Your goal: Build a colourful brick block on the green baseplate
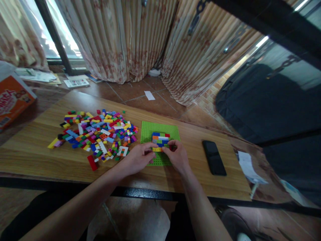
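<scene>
A green studded baseplate (147, 129) lies on the wooden table. On it sits a small block of toy bricks (162, 138) in blue, white, orange, red, grey and yellow. At the block's left side, my left hand (140, 156) is closed, its curled fingertips against the lower left edge. My right hand (178, 156) pinches at the lower right of the block, thumb and index finger close together. A dark red bit shows between those fingers, but its shape is mostly hidden. My fingers cover part of the block's lower edge.
A wide heap of loose toy bricks (100, 132) lies left of the baseplate, with a red brick (92, 163) nearest me. A black phone (214, 157) rests on the table (193, 167) to the right. An orange box (15, 100) stands far left; curtains (145, 40) hang beyond.
</scene>
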`<state>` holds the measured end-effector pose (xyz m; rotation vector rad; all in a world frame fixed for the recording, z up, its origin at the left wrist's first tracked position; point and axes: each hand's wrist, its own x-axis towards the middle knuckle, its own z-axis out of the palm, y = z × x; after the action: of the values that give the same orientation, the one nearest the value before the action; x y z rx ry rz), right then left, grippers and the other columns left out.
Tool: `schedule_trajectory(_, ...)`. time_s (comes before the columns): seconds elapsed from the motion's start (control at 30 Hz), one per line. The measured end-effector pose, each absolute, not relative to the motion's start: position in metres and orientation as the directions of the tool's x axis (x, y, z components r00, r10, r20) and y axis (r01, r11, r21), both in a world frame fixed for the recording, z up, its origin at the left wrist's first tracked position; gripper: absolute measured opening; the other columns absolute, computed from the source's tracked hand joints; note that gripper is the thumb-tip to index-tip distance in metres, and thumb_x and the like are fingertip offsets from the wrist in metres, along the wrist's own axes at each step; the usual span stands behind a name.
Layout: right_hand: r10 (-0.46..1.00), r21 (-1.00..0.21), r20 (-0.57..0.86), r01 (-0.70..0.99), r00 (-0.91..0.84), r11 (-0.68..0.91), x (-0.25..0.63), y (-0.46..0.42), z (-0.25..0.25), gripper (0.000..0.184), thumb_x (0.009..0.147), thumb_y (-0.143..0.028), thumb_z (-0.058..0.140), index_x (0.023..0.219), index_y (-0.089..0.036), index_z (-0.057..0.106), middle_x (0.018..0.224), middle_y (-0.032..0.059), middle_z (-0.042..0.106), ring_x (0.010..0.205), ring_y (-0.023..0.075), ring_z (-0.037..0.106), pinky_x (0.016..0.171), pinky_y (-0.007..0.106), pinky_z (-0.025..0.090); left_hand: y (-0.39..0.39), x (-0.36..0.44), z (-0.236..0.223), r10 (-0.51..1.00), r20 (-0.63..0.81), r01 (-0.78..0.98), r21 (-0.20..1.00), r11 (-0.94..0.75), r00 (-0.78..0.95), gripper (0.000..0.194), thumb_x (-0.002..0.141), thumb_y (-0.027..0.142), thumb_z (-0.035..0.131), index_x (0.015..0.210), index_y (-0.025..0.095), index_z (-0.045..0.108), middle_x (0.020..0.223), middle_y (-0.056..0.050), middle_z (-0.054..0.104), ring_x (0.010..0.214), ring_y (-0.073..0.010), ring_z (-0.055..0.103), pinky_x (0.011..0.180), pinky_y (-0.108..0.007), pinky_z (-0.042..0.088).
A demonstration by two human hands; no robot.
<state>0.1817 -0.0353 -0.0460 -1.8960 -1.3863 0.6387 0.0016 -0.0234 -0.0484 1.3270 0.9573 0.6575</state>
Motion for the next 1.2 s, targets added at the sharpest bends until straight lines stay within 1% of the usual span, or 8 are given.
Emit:
schedule_trajectory(0.23, 0.955, -0.756, 0.084, 0.642, 0.286, -0.125, 0.178, -0.038, -0.046, 0.024, 0.072, -0.036, 0.065, 0.090, -0.021, 0.063, 0.093, 0.0041, 0.061, 0.082, 0.0195, 0.056, 0.079, 0.035, 0.045, -0.024, 0.001, -0.048, 0.850, -0.172, 0.119, 0.984, 0.129, 0.499, 0.033, 0.081, 0.025, 0.054, 0.112, 0.017, 0.062, 0.075, -0.001, 0.066, 0.061, -0.0135, 0.062, 0.057, -0.025, 0.049)
schedule_trajectory(0.5, 0.967, -0.815, 0.077, 0.574, 0.243, -0.080, 0.185, -0.042, -0.044, 0.039, 0.081, -0.050, 0.061, 0.105, -0.019, 0.062, 0.096, 0.0076, 0.065, 0.080, 0.0197, 0.059, 0.075, 0.035, 0.047, -0.028, 0.001, -0.036, 0.865, -0.206, 0.126, 0.978, 0.167, 0.458, 0.035, 0.080, 0.026, 0.054, 0.113, 0.016, 0.061, 0.075, -0.003, 0.067, 0.060, -0.0138, 0.062, 0.057, -0.025, 0.049)
schedule_trajectory(0.6, 0.964, -0.758, 0.122, 0.649, 0.238, -0.064, 0.178, -0.044, -0.042, 0.054, 0.077, -0.055, 0.064, 0.118, -0.020, 0.057, 0.108, 0.0111, 0.064, 0.093, 0.0250, 0.060, 0.083, 0.041, 0.046, -0.024, -0.003, -0.032, 0.882, -0.198, 0.102, 0.980, 0.171, 0.427, 0.036, 0.079, 0.029, 0.055, 0.112, 0.016, 0.061, 0.074, -0.002, 0.067, 0.057, -0.0131, 0.060, 0.055, -0.025, 0.048)
schedule_trajectory(0.7, 0.946, -0.632, 0.204, 0.772, 0.251, -0.068, 0.168, -0.046, -0.041, 0.074, 0.070, -0.059, 0.069, 0.130, -0.021, 0.050, 0.118, 0.0162, 0.061, 0.109, 0.0349, 0.055, 0.093, 0.052, 0.039, -0.020, -0.008, -0.029, 0.905, -0.174, 0.105, 0.984, 0.144, 0.388, 0.036, 0.078, 0.033, 0.057, 0.109, 0.016, 0.063, 0.072, -0.001, 0.066, 0.057, -0.0134, 0.059, 0.054, -0.025, 0.048)
schedule_trajectory(0.8, 0.942, -0.548, 0.224, 0.832, 0.248, -0.089, 0.158, -0.046, -0.041, 0.085, 0.066, -0.060, 0.071, 0.136, -0.019, 0.045, 0.121, 0.0195, 0.059, 0.114, 0.0411, 0.051, 0.095, 0.057, 0.035, -0.016, -0.011, -0.029, 0.918, -0.161, 0.103, 0.986, 0.133, 0.361, 0.036, 0.077, 0.033, 0.057, 0.107, 0.015, 0.064, 0.072, -0.001, 0.067, 0.058, -0.0136, 0.060, 0.055, -0.025, 0.048)
schedule_trajectory(0.9, 0.944, -0.539, 0.221, 0.837, 0.243, -0.089, 0.156, -0.045, -0.041, 0.086, 0.066, -0.055, 0.071, 0.139, -0.019, 0.042, 0.121, 0.0196, 0.059, 0.115, 0.0418, 0.051, 0.096, 0.058, 0.035, -0.014, -0.013, -0.031, 0.920, -0.163, 0.111, 0.985, 0.132, 0.356, 0.034, 0.077, 0.034, 0.058, 0.106, 0.015, 0.063, 0.072, -0.001, 0.067, 0.059, -0.0135, 0.060, 0.056, -0.025, 0.048)
schedule_trajectory(1.1, 0.978, -0.559, 0.162, 0.829, 0.133, -0.020, 0.199, -0.046, -0.041, 0.083, 0.067, -0.023, 0.064, 0.145, -0.022, 0.033, 0.135, 0.0155, 0.052, 0.126, 0.0365, 0.046, 0.103, 0.056, 0.034, -0.013, -0.014, -0.030, 0.917, -0.171, 0.140, 0.982, 0.128, 0.359, 0.035, 0.076, 0.036, 0.059, 0.103, 0.014, 0.062, 0.074, -0.002, 0.067, 0.058, -0.0131, 0.059, 0.056, -0.026, 0.048)
schedule_trajectory(1.2, 0.986, -0.598, 0.152, 0.801, 0.068, 0.037, 0.221, -0.048, -0.040, 0.090, 0.067, -0.023, 0.066, 0.148, -0.024, 0.026, 0.144, 0.0141, 0.044, 0.132, 0.0334, 0.040, 0.107, 0.054, 0.033, -0.013, -0.015, -0.029, 0.913, -0.184, 0.147, 0.979, 0.138, 0.364, 0.038, 0.076, 0.039, 0.060, 0.104, 0.014, 0.062, 0.078, -0.003, 0.068, 0.061, -0.0137, 0.061, 0.057, -0.026, 0.049)
